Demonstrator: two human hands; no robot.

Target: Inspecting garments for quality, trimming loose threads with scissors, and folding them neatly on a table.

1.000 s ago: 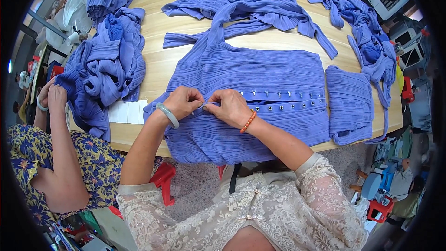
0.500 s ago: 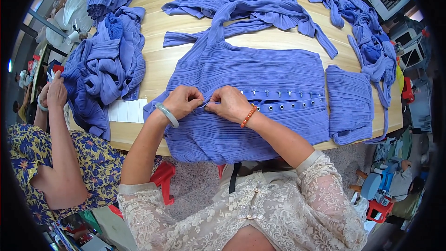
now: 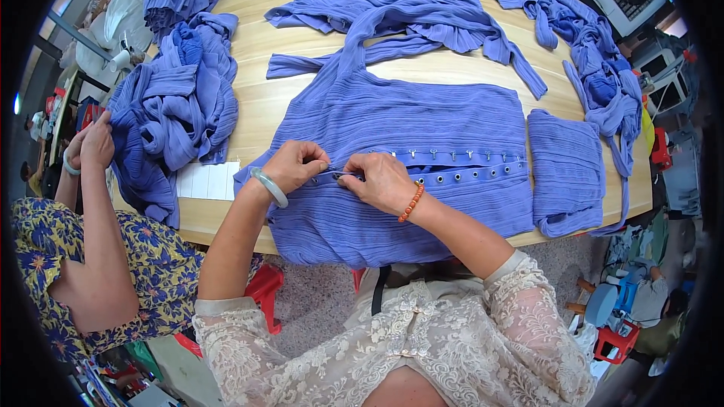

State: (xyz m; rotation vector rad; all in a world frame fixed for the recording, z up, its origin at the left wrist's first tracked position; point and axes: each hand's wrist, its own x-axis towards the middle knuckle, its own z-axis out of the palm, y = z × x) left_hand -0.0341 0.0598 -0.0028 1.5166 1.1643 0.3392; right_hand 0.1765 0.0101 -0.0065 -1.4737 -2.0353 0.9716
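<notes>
Blue ribbed garment [image 3: 437, 117], spread over the near edge of the bench [image 3: 260, 105].
Left hand [image 3: 323, 166] and right hand [image 3: 348, 176] pinch its front edge [image 3: 333, 172], thumb to finger — best kept level, hooks [image 3: 453, 154] matched to eyelets [image 3: 458, 177]. A folded garment [image 3: 567, 158] sits just beside its right end; a heaped pile [image 3: 181, 98] crowds the left — and the right hand hides part of that edge.

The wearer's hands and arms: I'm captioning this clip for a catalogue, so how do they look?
The left hand is ungloved and wears a smooth, pale greyish-green bangle; the right hand, also ungloved, has an orange-red beaded bracelet. The cream sleeves are partly sheer floral lace, ending in plain bands.
</notes>
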